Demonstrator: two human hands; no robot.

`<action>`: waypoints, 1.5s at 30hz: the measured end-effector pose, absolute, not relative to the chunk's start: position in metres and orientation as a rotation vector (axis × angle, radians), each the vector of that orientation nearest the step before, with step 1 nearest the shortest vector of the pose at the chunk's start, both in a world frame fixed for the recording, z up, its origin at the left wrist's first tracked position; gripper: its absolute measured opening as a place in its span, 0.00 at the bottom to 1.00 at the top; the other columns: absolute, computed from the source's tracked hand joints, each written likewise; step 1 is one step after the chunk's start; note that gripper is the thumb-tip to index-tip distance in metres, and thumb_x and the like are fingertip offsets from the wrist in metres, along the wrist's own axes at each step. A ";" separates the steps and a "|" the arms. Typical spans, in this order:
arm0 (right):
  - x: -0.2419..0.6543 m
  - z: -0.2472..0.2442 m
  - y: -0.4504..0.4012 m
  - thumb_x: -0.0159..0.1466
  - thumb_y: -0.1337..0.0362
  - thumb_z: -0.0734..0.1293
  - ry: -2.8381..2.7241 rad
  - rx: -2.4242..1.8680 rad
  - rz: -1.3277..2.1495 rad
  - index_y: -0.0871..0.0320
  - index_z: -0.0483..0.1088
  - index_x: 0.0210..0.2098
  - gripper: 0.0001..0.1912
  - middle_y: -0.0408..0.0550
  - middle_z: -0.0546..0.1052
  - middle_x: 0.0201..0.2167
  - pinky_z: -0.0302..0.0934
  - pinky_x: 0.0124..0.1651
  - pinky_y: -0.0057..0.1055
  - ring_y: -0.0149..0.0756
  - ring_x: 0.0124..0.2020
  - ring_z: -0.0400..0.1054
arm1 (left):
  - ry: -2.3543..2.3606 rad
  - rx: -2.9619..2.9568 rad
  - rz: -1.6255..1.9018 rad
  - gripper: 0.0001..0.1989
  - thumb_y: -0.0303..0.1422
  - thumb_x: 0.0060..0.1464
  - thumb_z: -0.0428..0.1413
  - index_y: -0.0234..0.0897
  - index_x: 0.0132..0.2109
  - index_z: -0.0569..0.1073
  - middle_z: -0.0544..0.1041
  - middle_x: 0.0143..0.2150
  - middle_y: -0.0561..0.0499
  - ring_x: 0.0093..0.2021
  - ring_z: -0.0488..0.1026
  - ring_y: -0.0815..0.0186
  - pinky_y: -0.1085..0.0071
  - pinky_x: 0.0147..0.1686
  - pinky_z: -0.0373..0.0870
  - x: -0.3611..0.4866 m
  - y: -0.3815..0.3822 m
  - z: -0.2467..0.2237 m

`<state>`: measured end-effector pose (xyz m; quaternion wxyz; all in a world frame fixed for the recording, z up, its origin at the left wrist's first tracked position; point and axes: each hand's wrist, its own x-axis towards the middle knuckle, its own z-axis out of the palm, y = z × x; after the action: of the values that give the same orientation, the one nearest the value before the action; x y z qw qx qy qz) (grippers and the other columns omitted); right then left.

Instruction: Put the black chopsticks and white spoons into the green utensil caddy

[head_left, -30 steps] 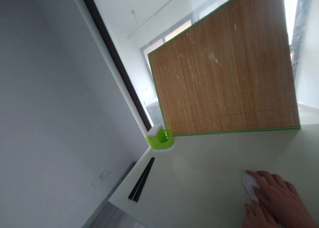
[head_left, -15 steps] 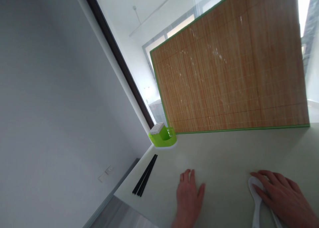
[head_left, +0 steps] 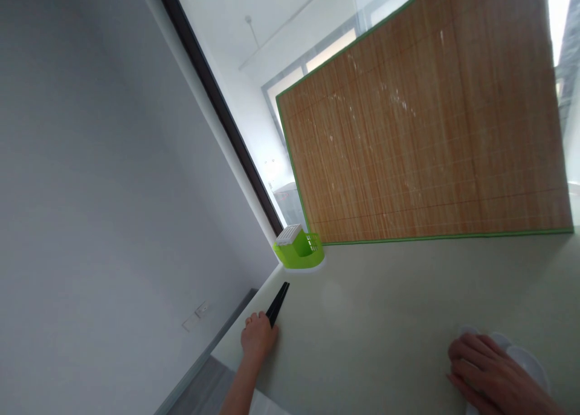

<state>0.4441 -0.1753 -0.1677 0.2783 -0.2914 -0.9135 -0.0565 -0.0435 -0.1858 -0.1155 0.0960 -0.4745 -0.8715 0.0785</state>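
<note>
My left hand [head_left: 258,337] lies at the left edge of the pale table [head_left: 385,306], fingers curled over the near end of a pair of black chopsticks [head_left: 278,302]. My right hand [head_left: 487,376] rests at the lower right on a white spoon-like utensil [head_left: 525,359], whose rounded end shows past my fingers. A bamboo mat with a green border [head_left: 417,137] stands upright along the far side of the table.
A green plastic holder with a white slotted lid [head_left: 299,250] sits at the table's far left corner beside the mat. A grey wall with a socket [head_left: 202,309] is on the left, a window behind the mat.
My left hand came into view, crossed the table to the left and closed over the chopsticks' near end. My right hand slid a little toward me with the white utensil.
</note>
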 end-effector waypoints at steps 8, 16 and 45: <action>0.442 -0.167 -0.176 0.62 0.62 0.65 -2.527 -0.787 0.023 0.54 0.67 0.28 0.06 0.42 0.73 0.29 0.52 0.45 0.39 0.38 0.34 0.66 | -2.718 -1.445 0.269 0.21 0.37 0.52 0.48 0.27 0.48 0.71 0.71 0.49 0.33 0.52 0.67 0.48 0.60 0.43 0.67 -0.061 -0.175 -0.116; 0.441 -0.165 -0.178 0.63 0.62 0.64 -2.514 -0.790 0.091 0.54 0.67 0.27 0.09 0.42 0.72 0.27 0.52 0.44 0.38 0.37 0.33 0.66 | -2.807 -1.485 0.328 0.18 0.32 0.50 0.51 0.29 0.47 0.73 0.73 0.49 0.34 0.50 0.71 0.48 0.61 0.41 0.69 -0.075 -0.161 -0.114; 0.438 -0.153 -0.182 0.64 0.61 0.63 -2.519 -0.802 0.046 0.55 0.66 0.26 0.10 0.42 0.72 0.26 0.53 0.41 0.37 0.38 0.32 0.64 | -2.849 -1.459 0.176 0.17 0.22 0.57 0.36 0.22 0.51 0.61 0.75 0.45 0.30 0.47 0.74 0.52 0.63 0.40 0.67 -0.048 -0.169 -0.118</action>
<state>0.4376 -0.1817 -0.1529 0.2462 -0.2940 -0.9234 0.0168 -0.0477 -0.1686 -0.1184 -0.0321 -0.4548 -0.8883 0.0548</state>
